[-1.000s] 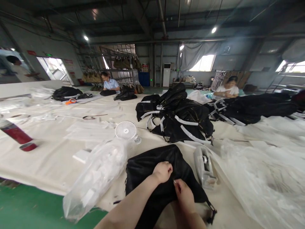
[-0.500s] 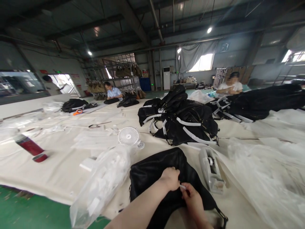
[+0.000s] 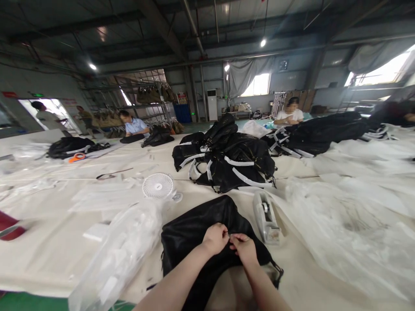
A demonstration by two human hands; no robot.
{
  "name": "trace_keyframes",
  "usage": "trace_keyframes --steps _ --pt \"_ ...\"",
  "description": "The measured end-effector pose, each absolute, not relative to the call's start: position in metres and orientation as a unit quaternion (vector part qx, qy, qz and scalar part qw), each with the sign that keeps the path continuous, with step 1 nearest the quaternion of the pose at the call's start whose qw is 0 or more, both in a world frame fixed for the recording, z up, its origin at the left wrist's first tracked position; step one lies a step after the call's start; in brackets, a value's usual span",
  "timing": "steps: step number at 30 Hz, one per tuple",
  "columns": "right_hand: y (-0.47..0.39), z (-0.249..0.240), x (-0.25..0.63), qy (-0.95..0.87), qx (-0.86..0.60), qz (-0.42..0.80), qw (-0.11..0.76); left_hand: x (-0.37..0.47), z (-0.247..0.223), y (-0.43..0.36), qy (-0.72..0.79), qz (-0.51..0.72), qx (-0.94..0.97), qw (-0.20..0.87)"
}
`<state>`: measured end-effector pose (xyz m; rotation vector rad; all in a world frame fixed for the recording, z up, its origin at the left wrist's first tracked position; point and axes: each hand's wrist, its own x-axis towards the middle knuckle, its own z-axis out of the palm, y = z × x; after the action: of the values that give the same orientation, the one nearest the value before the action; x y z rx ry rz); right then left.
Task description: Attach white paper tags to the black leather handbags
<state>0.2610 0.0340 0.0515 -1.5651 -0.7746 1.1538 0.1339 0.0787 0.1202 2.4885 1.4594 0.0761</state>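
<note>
A black soft bag (image 3: 197, 220) lies on the cloth-covered table in front of me. Over its middle, my left hand (image 3: 216, 238) is closed in a pinch. Close beside it, my right hand (image 3: 244, 248) is also pinched, its fingertips nearly meeting those of the left. Between the fingertips shows a small whitish strip (image 3: 230, 236), partly hidden by the fingers. Right of the bag stands a tape dispenser (image 3: 265, 218).
A heap of black bags (image 3: 227, 162) with white-wrapped handles lies beyond. A white fan (image 3: 158, 185) and a clear plastic bag (image 3: 119, 255) are to the left, a red flask (image 3: 9, 226) farther left. Plastic sheeting (image 3: 337, 237) spreads at right. Co-workers sit across the table.
Both hands have risen slightly off the bag and come together at the fingertips around the whitish strip. The view has turned right, shifting the scene leftward.
</note>
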Motion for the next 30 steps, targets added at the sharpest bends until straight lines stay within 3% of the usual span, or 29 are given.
trace_keyframes --steps 11,20,30 --pt "0.042 0.045 0.265 -0.366 -0.645 0.489 0.459 0.131 0.107 0.067 0.488 0.106 0.855 0.142" --pt "0.019 0.037 0.28 -0.371 -0.608 0.471 0.52 0.14 0.104 0.076 0.563 0.084 0.804 0.172" --pt "0.019 0.032 0.281 -0.403 -0.619 0.48 0.474 0.164 0.101 0.077 0.63 0.031 0.765 0.13"
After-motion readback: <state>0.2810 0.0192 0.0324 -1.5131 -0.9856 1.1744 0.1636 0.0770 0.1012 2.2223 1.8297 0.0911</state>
